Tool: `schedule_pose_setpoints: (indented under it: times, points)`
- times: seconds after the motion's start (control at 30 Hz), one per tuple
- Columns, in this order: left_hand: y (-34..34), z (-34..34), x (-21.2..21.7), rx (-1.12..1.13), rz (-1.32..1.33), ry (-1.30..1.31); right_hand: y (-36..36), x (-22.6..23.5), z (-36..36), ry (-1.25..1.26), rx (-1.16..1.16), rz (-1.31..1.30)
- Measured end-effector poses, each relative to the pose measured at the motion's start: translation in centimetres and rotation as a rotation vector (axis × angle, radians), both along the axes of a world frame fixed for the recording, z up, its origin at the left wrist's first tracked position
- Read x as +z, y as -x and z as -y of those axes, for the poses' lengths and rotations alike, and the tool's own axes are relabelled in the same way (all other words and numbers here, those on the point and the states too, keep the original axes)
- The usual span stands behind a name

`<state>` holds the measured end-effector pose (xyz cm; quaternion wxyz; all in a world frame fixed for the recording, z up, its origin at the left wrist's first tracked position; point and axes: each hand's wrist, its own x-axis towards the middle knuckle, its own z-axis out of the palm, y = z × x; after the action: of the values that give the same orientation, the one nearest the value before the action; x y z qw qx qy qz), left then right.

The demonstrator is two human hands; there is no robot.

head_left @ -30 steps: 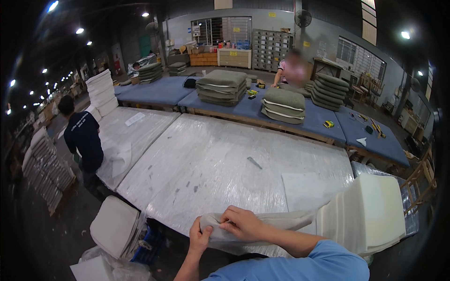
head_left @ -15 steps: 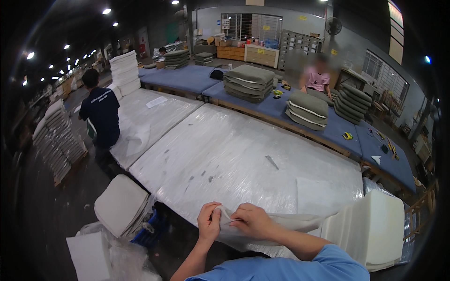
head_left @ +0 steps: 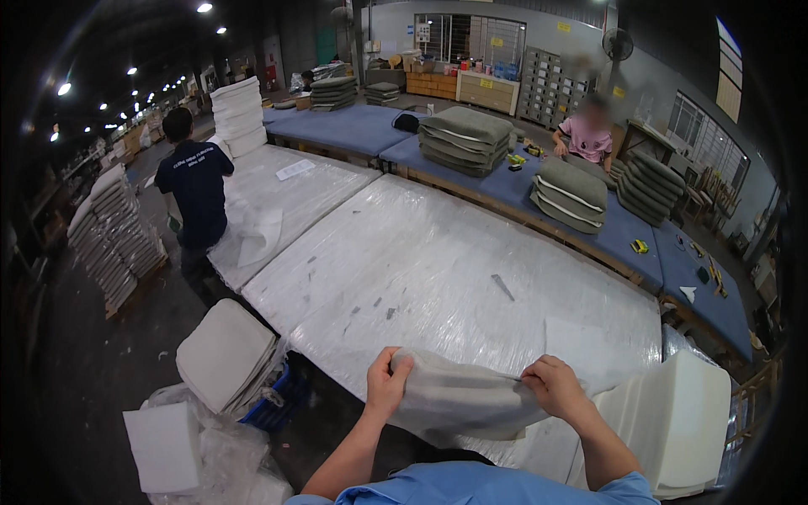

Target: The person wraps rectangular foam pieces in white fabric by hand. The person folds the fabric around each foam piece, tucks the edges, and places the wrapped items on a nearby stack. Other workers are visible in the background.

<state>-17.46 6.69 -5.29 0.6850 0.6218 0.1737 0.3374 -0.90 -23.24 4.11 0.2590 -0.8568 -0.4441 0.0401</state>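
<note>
A thin, see-through whitish cloth [head_left: 467,396] is stretched between my hands above the near edge of a plastic-wrapped table [head_left: 429,261]. My left hand [head_left: 388,384] grips its left end, thumb on top. At the upper right corner, my right hand [head_left: 555,389] pinches the edge with bent fingers. The lower part of the cloth hangs loosely toward me; whether it is one layer or a cover with an opening, I cannot tell. Close by my right forearm stand several thick white foam pads [head_left: 686,412].
White pads fill a blue crate [head_left: 273,404] at the left, beside plastic-wrapped pads [head_left: 164,446]. Grey-green cushions [head_left: 467,139] are stacked on blue tables [head_left: 337,130] beyond. One co-worker [head_left: 198,181] stands far left; another [head_left: 587,139] is behind the blue tables.
My right hand has moved right, away from my left, spreading the cloth that was bunched between them. My left hand still grips its end. The view has shifted slightly.
</note>
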Motion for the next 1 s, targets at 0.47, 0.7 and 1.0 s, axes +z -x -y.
schedule_pose_setpoints:
  times: [0.47,0.7,1.0]
  points:
    - [-1.8,-1.4,-1.0,0.062,-0.072,0.014,-1.7,0.9,8.5,-0.111,-0.158,-0.152]
    - [-2.1,-1.3,-1.6,0.043,0.046,0.106,-2.6,-2.9,10.3,-0.377,-0.255,-0.260]
    - [0.1,-1.1,-2.7,0.060,0.083,0.052,-0.9,0.8,6.0,-0.111,-0.195,-0.232]
